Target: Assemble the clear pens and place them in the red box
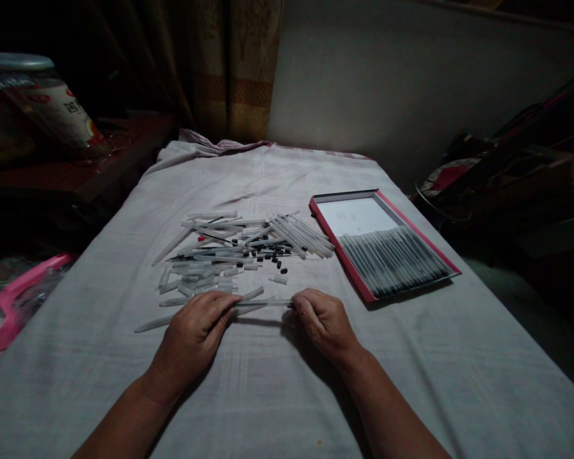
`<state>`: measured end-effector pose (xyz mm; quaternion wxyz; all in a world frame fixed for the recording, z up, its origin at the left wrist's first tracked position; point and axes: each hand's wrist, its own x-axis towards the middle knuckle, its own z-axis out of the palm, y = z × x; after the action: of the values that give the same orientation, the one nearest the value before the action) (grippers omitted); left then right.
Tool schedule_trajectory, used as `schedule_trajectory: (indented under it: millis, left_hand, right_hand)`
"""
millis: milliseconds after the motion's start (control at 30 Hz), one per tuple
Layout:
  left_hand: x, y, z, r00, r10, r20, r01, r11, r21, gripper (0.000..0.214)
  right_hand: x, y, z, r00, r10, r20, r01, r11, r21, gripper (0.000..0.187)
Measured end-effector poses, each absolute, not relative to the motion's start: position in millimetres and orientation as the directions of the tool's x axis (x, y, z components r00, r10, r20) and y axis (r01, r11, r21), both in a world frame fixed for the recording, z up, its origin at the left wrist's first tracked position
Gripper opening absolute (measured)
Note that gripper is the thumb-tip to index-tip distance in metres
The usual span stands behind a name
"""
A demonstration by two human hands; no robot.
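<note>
The left hand (pixel 198 322) and right hand (pixel 323 319) have fingers (pixel 222 301) clamped on one pen (pixel 270 303). Pen parts (pixel 299 236) lie left of the box (pixel 356 213).

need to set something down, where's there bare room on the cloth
Free: the cloth beyond the loose tubes, toward the curtain; and in front of the box, right of the right hand.
Crowded: left of the box, with tubes and caps; the box's near part, lined with pens.

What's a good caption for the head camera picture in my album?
Left hand and right hand hold a pen above the cloth, near scattered pen parts and a box of pens.
</note>
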<state>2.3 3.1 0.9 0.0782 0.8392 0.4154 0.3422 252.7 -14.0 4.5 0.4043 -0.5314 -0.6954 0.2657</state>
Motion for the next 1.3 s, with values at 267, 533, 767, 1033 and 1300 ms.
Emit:
schedule_trajectory:
  millis: [267, 533, 767, 1033, 1300]
  left_hand:
    - [1.7, 5.3, -0.7, 0.414, 0.746, 0.521, 0.646, -0.644, 0.409, 0.021]
    - [0.9, 4.8, -3.7, 0.411, 0.74, 0.533, 0.636, -0.651, 0.414, 0.02]
    - [1.4, 5.0, -3.3, 0.412, 0.726, 0.55, 0.627, -0.664, 0.407, 0.019]
    - [2.0, 3.5, -2.3, 0.4, 0.745, 0.533, 0.623, -0.648, 0.439, 0.019]
    - [1.2, 2.8, -2.3, 0.401, 0.763, 0.507, 0.627, -0.632, 0.455, 0.02]
  right_hand:
    - [252.7, -14.5, 2.8, -0.066, 0.978, 0.198, 0.466, 0.205, -0.86, 0.014]
    - [254.3, -15.2, -4.8, -0.101, 0.989, 0.111, 0.376, 0.142, -0.916, 0.019]
    - [254.4, -15.5, 2.8, -0.116, 0.984, 0.132, 0.431, 0.17, -0.886, 0.017]
    - [255.1, -15.2, 5.5, -0.098, 0.977, 0.189, 0.479, 0.213, -0.852, 0.021]
    - [254.9, -15.4, 7.1, -0.105, 0.968, 0.228, 0.511, 0.249, -0.823, 0.017]
